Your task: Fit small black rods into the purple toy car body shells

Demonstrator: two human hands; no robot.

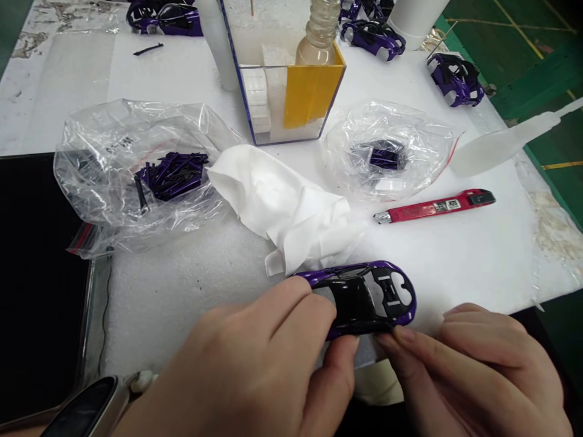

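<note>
A purple and black toy car [353,297] is gripped by my left hand [268,346], its fingers closed around the car's left end. My right hand [473,364] has thumb and forefinger pinched together at the car's near side edge. Whatever lies between those right fingertips, if anything, is hidden or too small to make out. Just beyond the car lies a crumpled white cloth [291,206]. To the left, an open clear plastic bag [95,145] holds many thin purple and black strips [175,176].
A red utility knife [432,206] lies right of the cloth, near another plastic bag [337,145] with small dark parts. Behind stands a clear box [248,121] with a bottle [316,36]. A white squeeze bottle [501,145] and purple toy cars [455,79] are at right. A black screen [36,273] lies left.
</note>
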